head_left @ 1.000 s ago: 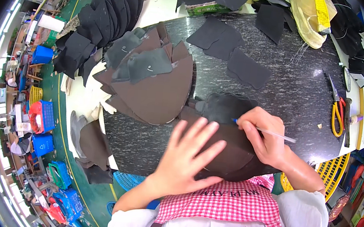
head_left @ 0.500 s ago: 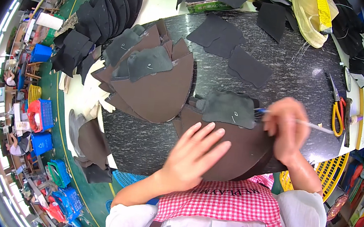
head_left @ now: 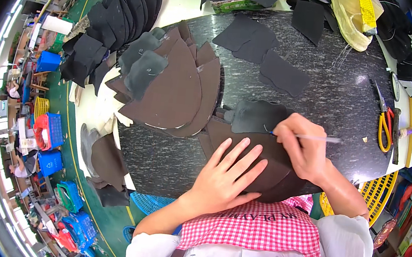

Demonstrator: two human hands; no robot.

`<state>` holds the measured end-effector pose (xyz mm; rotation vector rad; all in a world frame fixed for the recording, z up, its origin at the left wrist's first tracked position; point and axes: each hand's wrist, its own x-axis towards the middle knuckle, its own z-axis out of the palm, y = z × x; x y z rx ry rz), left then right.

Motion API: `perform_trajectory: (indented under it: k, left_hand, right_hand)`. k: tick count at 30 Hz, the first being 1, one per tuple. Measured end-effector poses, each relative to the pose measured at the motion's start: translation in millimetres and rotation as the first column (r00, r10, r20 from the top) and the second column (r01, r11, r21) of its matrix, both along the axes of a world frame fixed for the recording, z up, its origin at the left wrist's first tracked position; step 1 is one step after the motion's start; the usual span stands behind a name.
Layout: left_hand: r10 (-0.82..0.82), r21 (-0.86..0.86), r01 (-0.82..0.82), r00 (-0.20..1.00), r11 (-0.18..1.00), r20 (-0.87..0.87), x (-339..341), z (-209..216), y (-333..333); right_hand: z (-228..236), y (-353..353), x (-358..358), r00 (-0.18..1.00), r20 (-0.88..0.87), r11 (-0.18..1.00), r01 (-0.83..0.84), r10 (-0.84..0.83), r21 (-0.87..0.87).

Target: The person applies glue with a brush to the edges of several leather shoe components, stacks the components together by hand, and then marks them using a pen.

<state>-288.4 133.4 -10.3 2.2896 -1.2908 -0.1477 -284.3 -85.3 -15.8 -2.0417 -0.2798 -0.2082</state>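
My left hand (head_left: 234,174) lies flat with its fingers spread on a brown, leather-like piece (head_left: 275,158) at the table's near edge. Joined to or lying against that piece's far side is a dark grey-green patch (head_left: 252,117). A slim pen (head_left: 315,138) with a pale, clear barrel is pinched in my right hand (head_left: 302,146), its tip at the patch's right part beside a small light curved mark. To the left is a pile of pointed brown pieces (head_left: 165,89), with similar grey patches (head_left: 145,74) bearing light marks.
Loose black pieces (head_left: 284,74) lie on the dark speckled table (head_left: 335,97). Yellow-handled scissors (head_left: 384,124) rest at the right. A fanned black stack (head_left: 125,12) stands at the far left, a pale yellow bag (head_left: 350,18) at the far right. Below the right edge is a yellow basket (head_left: 377,196).
My right hand has moved left and brought the pen tip onto the patch. The marks on that patch look different. On the left pile, the top brown piece and its patch lie differently.
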Motion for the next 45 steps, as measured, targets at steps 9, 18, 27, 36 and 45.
perform_trajectory:
  k: [9,18,27,36,45]
  left_hand:
    - [-0.073,0.109,0.068,0.997,0.992,0.041,6,15,-8]
    - [0.304,-0.166,-0.259,0.871,0.952,0.385,44,66,44]
    - [0.013,0.045,-0.011,0.999,0.999,-0.033,-7,-7,10]
    - [-0.068,0.113,0.074,0.996,0.991,-0.058,2,5,9]
    - [0.054,-0.736,-0.66,0.749,0.15,-0.661,21,13,40]
  right_hand:
    - [-5,-2,3,0.994,0.11,0.998,0.034,-0.029,-0.048]
    - [14,-23,-12,0.97,-0.186,0.9,0.217,-0.156,0.378]
    - [-5,5,5,0.995,0.075,0.992,-0.057,0.066,-0.115]
    - [-2,1,3,0.999,-0.017,0.999,0.046,-0.046,0.022]
    - [18,-27,-11,0.924,-0.02,0.645,0.282,-0.383,0.71]
